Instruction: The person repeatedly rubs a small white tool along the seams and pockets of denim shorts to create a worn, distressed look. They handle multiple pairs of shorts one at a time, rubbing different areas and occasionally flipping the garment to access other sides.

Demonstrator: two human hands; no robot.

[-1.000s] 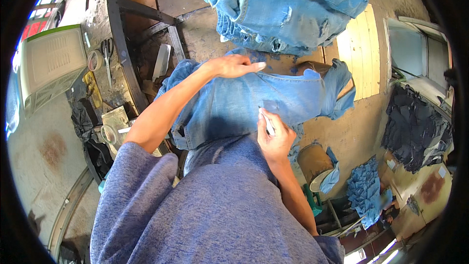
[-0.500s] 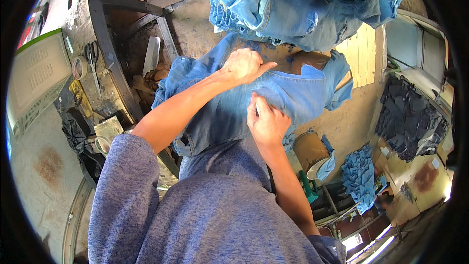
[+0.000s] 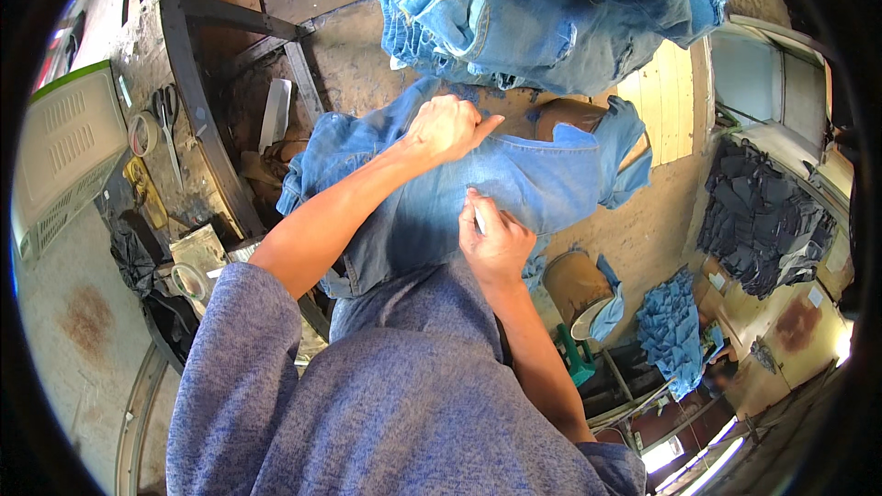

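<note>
A pair of faded blue jeans [image 3: 542, 179] lies spread in front of my lap, over a brown curved support [image 3: 562, 115]. My left hand [image 3: 446, 129] rests closed on its far part, fingers curled into the cloth and thumb sticking out to the right. Nearer to me, my right hand [image 3: 499, 237] is closed in a pinch, its fingertips touching the lighter patch of denim. Between thumb and fingers shows a small pale piece [image 3: 480, 220], mostly hidden, whose kind I cannot make out.
A big heap of blue jeans [image 3: 542, 18] stands just beyond. To the left, a worn bench [image 3: 147, 46] holds scissors [image 3: 169, 133] and a tape roll [image 3: 143, 135]. Dark garments [image 3: 767, 216] and more blue denim [image 3: 672, 331] lie at the right, near a brown stool [image 3: 577, 287].
My right hand has shifted slightly down and left over the denim, the small pale piece still in its pinch. My left hand keeps its place on the jeans. The whole view has drifted slightly.
</note>
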